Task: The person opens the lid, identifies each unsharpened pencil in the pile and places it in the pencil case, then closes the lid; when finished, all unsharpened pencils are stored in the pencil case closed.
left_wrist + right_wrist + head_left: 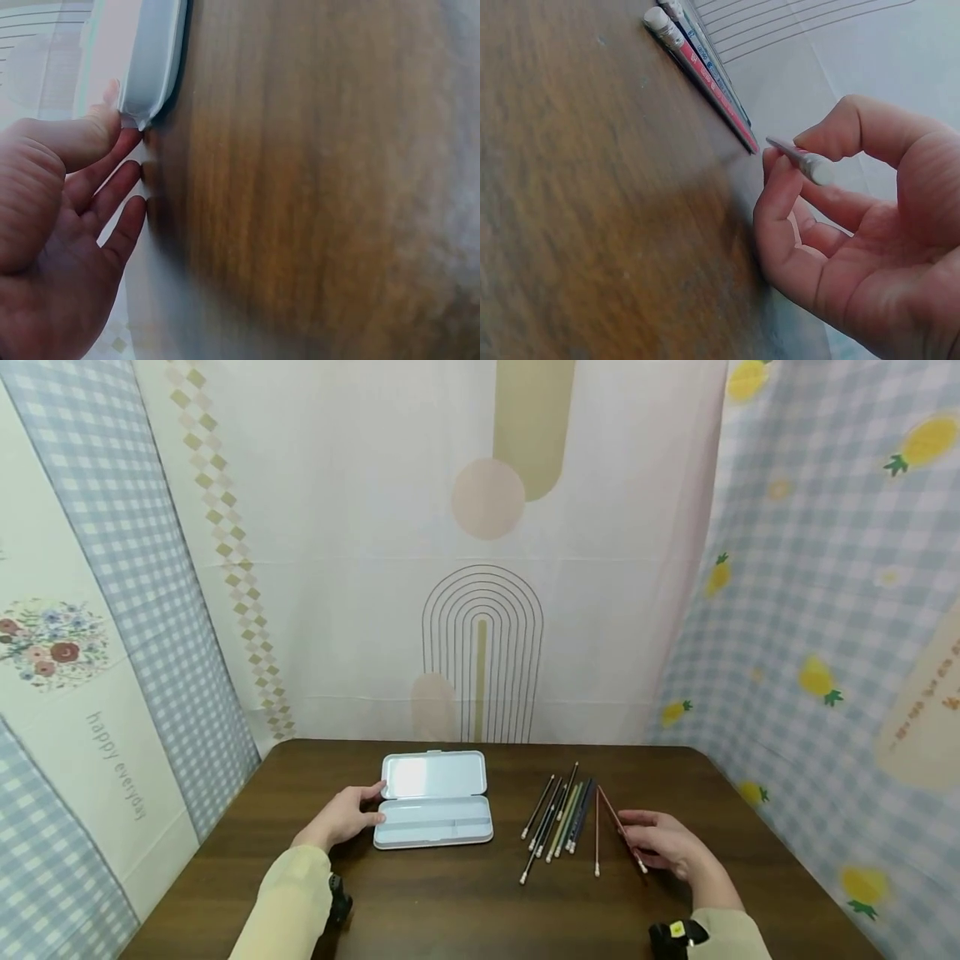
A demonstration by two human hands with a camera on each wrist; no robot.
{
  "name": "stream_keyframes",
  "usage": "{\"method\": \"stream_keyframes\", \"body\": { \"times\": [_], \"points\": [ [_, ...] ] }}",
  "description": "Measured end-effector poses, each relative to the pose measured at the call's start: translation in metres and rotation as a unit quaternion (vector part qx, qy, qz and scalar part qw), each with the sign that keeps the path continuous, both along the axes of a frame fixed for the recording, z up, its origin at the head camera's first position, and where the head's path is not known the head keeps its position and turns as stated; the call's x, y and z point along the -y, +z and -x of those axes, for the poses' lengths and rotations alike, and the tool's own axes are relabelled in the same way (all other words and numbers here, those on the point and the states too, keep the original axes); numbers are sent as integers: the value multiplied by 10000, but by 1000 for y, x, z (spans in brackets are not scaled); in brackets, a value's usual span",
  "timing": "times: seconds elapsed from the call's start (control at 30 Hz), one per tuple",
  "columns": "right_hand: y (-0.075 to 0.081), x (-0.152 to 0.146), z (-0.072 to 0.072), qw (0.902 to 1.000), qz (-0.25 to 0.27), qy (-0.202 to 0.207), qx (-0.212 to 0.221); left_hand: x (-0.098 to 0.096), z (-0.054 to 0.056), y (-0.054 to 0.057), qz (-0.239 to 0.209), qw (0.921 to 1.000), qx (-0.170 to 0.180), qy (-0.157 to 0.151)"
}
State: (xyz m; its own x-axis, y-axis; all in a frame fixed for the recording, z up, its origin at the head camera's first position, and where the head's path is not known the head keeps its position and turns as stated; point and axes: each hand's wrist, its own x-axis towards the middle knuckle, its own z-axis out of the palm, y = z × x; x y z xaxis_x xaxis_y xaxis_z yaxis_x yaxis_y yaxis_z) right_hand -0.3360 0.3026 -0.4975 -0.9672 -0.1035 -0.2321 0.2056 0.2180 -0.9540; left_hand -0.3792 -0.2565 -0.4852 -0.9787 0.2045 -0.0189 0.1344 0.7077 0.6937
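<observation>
An opened white pencil case [432, 835] stands on the table, its lid [450, 774] folded back and its inside bare. My left hand [347, 816] holds the case by its left end. In the left wrist view the thumb [94, 135] lies on the case's rim and the other fingers spread by its corner. With thumb and fingertips my right hand [666, 843] pinches a red pencil [624, 831], eraser end toward me. The right wrist view shows its white eraser [819, 171] beside the thumb. Left of it lies another red pencil [597, 839].
Several dark and green pencils [558, 818] lie in a loose bunch between the case and my right hand, erasers toward me. The brown wooden table [450, 910] ends at a cloth backdrop [360, 610]. A checked cloth [795, 610] hangs on the right.
</observation>
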Motion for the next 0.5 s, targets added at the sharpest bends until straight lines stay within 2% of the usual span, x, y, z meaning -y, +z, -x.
{"method": "stream_keyframes", "body": {
  "times": [0.37, 0.5],
  "points": [
    [2, -9, 1, 10000, -61, -23, -56, -5, 2, 1, 4, 9999, -27, -142],
    [4, -5, 5, 9997, -84, -7, -218, -4, 3, 3, -14, 9997, -76, -213]
  ]
}}
